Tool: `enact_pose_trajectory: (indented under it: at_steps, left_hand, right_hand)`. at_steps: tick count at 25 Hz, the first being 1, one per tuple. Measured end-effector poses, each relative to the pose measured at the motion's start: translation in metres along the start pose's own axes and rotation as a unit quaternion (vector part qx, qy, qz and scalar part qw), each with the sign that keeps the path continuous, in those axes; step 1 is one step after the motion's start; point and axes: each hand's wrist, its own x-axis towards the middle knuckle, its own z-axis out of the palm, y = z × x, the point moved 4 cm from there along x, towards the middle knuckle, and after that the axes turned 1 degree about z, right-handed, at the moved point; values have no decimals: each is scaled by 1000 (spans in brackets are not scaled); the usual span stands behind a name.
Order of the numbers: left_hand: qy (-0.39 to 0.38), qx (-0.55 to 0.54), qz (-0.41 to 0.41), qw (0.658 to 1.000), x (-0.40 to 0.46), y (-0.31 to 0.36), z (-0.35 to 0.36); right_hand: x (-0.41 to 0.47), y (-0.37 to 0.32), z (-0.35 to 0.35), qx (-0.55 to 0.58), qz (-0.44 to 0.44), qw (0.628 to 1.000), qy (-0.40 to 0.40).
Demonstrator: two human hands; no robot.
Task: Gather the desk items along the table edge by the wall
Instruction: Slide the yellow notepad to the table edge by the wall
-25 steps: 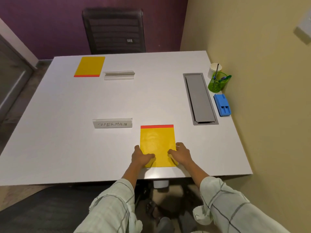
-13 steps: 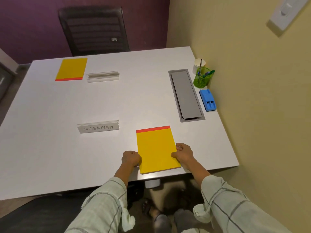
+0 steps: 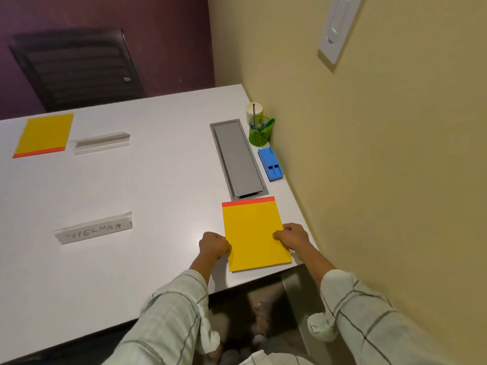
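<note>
A yellow notepad [image 3: 253, 233] with a red top strip lies near the table's front right corner, close to the wall. My left hand [image 3: 213, 245] grips its left edge and my right hand [image 3: 292, 235] grips its right edge, both with curled fingers. A name plate [image 3: 93, 231] reading SUPERMAN lies to the left. Far left at the back are a second yellow notepad [image 3: 43, 134] and a blank name plate [image 3: 101, 142]. Along the wall stand a green pen holder [image 3: 259, 134], a white cup [image 3: 254, 110] and a blue stapler-like item [image 3: 270, 163].
A grey cable hatch [image 3: 238, 159] is set into the white table [image 3: 147, 185] just beyond the held notepad. A black chair [image 3: 76, 67] stands at the far side. The yellow wall [image 3: 369, 154] runs along the table's right edge.
Both hands have slid the yellow notepad to the right, toward the wall and up to the near end of the cable hatch. The view has swung right as well.
</note>
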Motion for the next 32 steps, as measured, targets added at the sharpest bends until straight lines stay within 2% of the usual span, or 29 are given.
enact_pose_trajectory:
  at_steps: [6, 10, 14, 15, 17, 19, 21, 23, 26, 32]
  left_hand:
    - [4, 43, -13, 999, 4, 19, 63]
    - [21, 33, -31, 999, 14, 17, 80]
    - [62, 56, 6, 996, 5, 21, 86]
    - [81, 112, 52, 989, 1, 24, 85]
    - [94, 267, 180, 942, -5, 31, 88]
    - [30, 399, 265, 878, -5, 30, 99]
    - [-38, 461, 270, 845, -2, 19, 109]
    - [-63, 482, 257, 835, 2, 10, 115]
    - [-59, 491, 261, 829, 3, 6, 121]
    - [-50, 483, 254, 836, 5, 6, 126]
  right_hand:
    - [20, 20, -34, -114, 5, 993, 26]
    - [32, 15, -39, -158, -2, 987, 9]
    - [26, 13, -28, -249, -14, 968, 16]
    - [23, 13, -22, -271, -27, 962, 23]
    - [18, 12, -9, -315, -66, 947, 13]
    - [15, 12, 6, -370, -101, 923, -20]
    - [13, 17, 17, -412, -110, 903, -48]
    - [11, 25, 23, -426, -109, 896, -60]
    - [11, 32, 23, -418, -118, 899, -56]
    - [13, 37, 19, -422, -130, 896, -44]
